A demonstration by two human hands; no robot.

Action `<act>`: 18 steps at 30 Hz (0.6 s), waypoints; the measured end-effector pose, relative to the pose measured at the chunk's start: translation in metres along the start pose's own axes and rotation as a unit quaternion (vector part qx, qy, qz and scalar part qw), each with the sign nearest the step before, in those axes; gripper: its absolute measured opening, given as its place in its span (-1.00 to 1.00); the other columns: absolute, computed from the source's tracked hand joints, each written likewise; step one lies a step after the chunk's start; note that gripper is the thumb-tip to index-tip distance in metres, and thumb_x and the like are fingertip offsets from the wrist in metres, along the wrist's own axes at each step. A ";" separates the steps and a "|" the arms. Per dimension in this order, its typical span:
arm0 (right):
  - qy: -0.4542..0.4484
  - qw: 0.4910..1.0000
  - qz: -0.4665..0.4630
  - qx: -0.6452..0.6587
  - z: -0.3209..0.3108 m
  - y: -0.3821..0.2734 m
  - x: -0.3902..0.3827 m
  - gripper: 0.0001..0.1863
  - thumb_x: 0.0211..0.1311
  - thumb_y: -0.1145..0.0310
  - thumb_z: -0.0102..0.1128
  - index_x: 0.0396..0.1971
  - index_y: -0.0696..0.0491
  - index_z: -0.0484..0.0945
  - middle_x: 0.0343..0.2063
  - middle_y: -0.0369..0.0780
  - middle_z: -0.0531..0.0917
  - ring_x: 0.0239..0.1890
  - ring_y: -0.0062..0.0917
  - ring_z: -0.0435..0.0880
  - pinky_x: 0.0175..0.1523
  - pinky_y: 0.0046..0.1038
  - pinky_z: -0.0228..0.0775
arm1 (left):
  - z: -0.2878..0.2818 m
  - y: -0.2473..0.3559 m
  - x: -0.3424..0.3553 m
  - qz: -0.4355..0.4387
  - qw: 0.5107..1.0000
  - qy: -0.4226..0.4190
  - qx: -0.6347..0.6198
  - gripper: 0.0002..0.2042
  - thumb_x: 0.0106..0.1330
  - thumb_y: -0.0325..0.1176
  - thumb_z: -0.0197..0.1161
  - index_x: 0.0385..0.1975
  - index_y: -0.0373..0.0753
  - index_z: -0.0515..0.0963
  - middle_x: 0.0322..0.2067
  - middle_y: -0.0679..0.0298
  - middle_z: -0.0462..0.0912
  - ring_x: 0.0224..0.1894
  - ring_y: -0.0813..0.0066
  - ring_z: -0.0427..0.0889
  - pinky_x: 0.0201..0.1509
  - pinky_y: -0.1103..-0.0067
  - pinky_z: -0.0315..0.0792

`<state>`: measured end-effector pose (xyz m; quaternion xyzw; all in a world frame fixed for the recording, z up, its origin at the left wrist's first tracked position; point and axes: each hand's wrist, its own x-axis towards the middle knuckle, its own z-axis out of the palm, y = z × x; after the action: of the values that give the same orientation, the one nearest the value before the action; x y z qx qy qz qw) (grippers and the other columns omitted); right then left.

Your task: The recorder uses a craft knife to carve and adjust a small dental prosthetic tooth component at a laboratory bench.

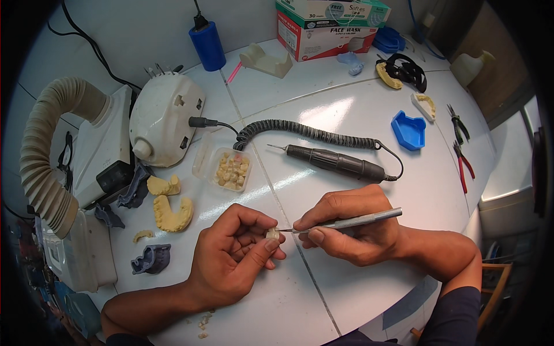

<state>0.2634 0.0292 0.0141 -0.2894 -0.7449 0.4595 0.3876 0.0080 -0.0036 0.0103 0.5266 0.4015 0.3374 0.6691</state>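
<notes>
Piece of cream-coloured, tooth-like form point(272, 234), small and blocky, is pinched at the centre between the thumb and fingers of the left hand point(231, 251), presumably so that one face is left exposed. By the right hand point(352, 228), a slim silver metal tool point(369, 218) is gripped pen-fashion, clamped near its tip, a hold suited to fine control; whether contact is made at the tip cannot be told. At eleven o'clock, a clear plastic box point(231, 189) of cream tooth-shaped pieces point(232, 171) is set open, probably for easy reach. Towards nine o'clock, a matte yellow horseshoe-shaped model point(172, 225) is seen. At one o'clock, a black cylindrical handpiece point(334, 163) is laid, joined to a ribbed coiled cable point(306, 127). At two o'clock, a glossy blue angular tray point(407, 134) is placed on the white tiled tabletop point(254, 317).
</notes>
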 end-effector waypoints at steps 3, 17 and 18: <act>0.004 1.000 0.017 0.019 0.000 -0.001 0.000 -0.83 0.34 0.47 0.33 -0.21 0.28 0.75 -0.48 -0.12 0.79 -0.49 -0.48 0.79 -0.40 -0.52 0.55 | 0.001 0.000 -0.001 -0.003 1.000 0.002 -0.009 -0.79 0.54 -0.63 0.19 0.05 -0.36 0.35 -0.06 0.05 0.68 -0.07 0.40 0.80 -0.16 0.64 0.68; 0.022 0.998 -0.060 -0.023 0.002 0.001 0.004 -0.81 0.19 0.62 0.34 -0.19 0.29 0.73 -0.41 -0.06 0.74 -0.44 -0.39 0.71 -0.33 -0.43 0.49 | -0.001 -0.003 0.000 0.009 1.000 0.008 -0.018 -0.80 0.55 -0.62 0.19 0.04 -0.35 0.35 -0.05 0.01 0.69 -0.05 0.36 0.80 -0.15 0.65 0.69; 0.017 0.998 -0.061 -0.029 0.001 0.001 0.004 -0.81 0.20 0.62 0.34 -0.18 0.29 0.73 -0.39 -0.06 0.74 -0.42 -0.38 0.71 -0.33 -0.43 0.49 | -0.001 -0.003 0.000 0.008 1.000 0.009 -0.020 -0.80 0.55 -0.61 0.19 0.04 -0.35 0.35 -0.05 0.01 0.69 -0.06 0.36 0.80 -0.15 0.64 0.69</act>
<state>0.2606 0.0321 0.0142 -0.2622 -0.7674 0.4085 0.4190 0.0075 -0.0037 0.0075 0.5135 0.3959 0.3556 0.6731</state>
